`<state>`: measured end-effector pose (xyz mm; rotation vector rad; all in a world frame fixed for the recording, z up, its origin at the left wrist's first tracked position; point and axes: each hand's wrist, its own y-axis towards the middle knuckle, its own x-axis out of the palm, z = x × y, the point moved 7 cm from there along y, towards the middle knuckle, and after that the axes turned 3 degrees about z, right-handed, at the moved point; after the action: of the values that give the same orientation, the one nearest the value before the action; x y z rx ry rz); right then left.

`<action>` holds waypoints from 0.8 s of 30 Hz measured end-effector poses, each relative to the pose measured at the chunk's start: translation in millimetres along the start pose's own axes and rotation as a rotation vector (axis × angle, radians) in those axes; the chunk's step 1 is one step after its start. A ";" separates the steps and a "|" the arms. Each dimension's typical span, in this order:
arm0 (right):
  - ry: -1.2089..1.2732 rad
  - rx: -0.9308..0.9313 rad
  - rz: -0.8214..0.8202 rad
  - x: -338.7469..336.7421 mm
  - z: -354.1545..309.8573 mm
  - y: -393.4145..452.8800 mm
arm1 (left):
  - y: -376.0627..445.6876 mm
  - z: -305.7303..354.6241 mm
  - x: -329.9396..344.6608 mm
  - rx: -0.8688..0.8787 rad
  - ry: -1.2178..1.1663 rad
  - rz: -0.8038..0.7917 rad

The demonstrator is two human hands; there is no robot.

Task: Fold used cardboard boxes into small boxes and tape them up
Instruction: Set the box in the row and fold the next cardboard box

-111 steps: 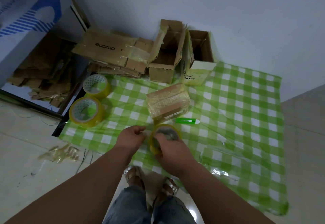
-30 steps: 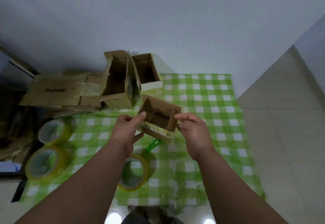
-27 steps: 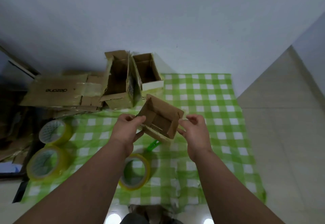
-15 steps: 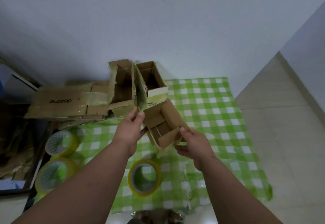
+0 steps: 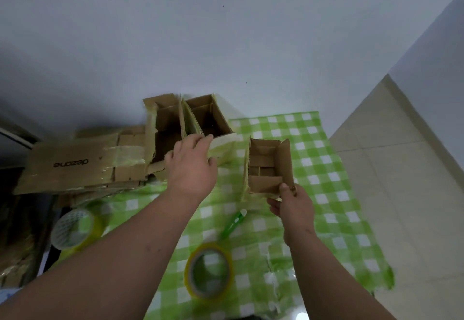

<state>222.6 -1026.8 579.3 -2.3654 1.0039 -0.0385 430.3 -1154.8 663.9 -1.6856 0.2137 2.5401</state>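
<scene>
Landmark: the green checked cloth (image 5: 326, 219) is lying on the floor by the wall, and every place below is told from it.

Small box: the small box (image 5: 270, 166) is hanging just above the far right part of the cloth, with its open top facing up.

Right hand: the right hand (image 5: 292, 206) is pinching the near edge of the small box, thumb on the flap and fingers curled under.

Left hand: the left hand (image 5: 192, 169) is reaching to the far left edge of the cloth. Its fingers are straight and touching the rim of the pale open box (image 5: 211, 123). It is gripping nothing that I can see.

Other boxes: a brown open box (image 5: 163, 128) is standing just left of the pale one, and flat cardboard (image 5: 75, 166) is lying off the cloth's far left corner.

Tape: one tape roll (image 5: 209, 273) is lying on the near middle of the cloth. Another tape roll (image 5: 75, 229) is sitting at its left edge.

Green cutter: the green cutter (image 5: 233, 223) is lying on the middle of the cloth.

What could go wrong: the small box is being held by one thin edge, so it might tip or drop. The flap could bend. The left hand could knock the pale box over if it is pushing too hard.
</scene>
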 end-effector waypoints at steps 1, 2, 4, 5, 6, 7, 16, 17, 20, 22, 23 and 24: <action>0.007 0.002 0.003 2.3 -3.1 7.2 | 7.2 2.7 1.7 0.010 0.037 -0.011; 0.005 0.004 -0.003 5.6 -6.7 15.3 | 13.6 5.0 3.3 0.015 0.070 -0.020; 0.005 0.018 -0.025 13.7 -13.5 32.4 | 26.1 6.6 9.3 0.012 0.136 -0.051; 0.006 0.030 -0.037 17.8 -16.3 39.9 | 32.4 6.3 13.2 0.010 0.171 -0.071; 0.000 0.039 -0.050 22.3 -19.0 46.6 | 38.1 5.1 17.8 0.011 0.207 -0.094; -0.012 0.046 -0.067 27.3 -21.0 53.0 | 43.2 3.0 22.2 0.011 0.243 -0.116; -0.124 0.094 -0.184 73.9 -21.5 98.5 | 64.7 -38.4 21.4 -0.072 0.327 -0.005; -0.126 0.091 -0.204 81.8 -22.9 100.3 | 66.4 -42.9 20.1 -0.089 0.325 -0.003; -0.119 0.090 -0.282 109.1 -27.6 102.9 | 69.0 -44.2 21.3 -0.091 0.336 -0.026; -0.157 0.067 -0.338 126.3 -30.4 106.8 | 69.8 -43.8 23.4 -0.073 0.331 -0.016; -0.197 0.042 -0.370 134.3 -30.2 110.0 | 69.7 -44.3 23.6 -0.070 0.321 -0.004; -0.236 0.031 -0.399 140.0 -29.2 112.4 | 68.8 -45.0 23.3 -0.070 0.309 0.005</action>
<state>242.9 -1197.8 520.6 -2.4361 0.4103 0.0730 452.0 -1230.2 629.9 -2.1021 0.1496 2.3027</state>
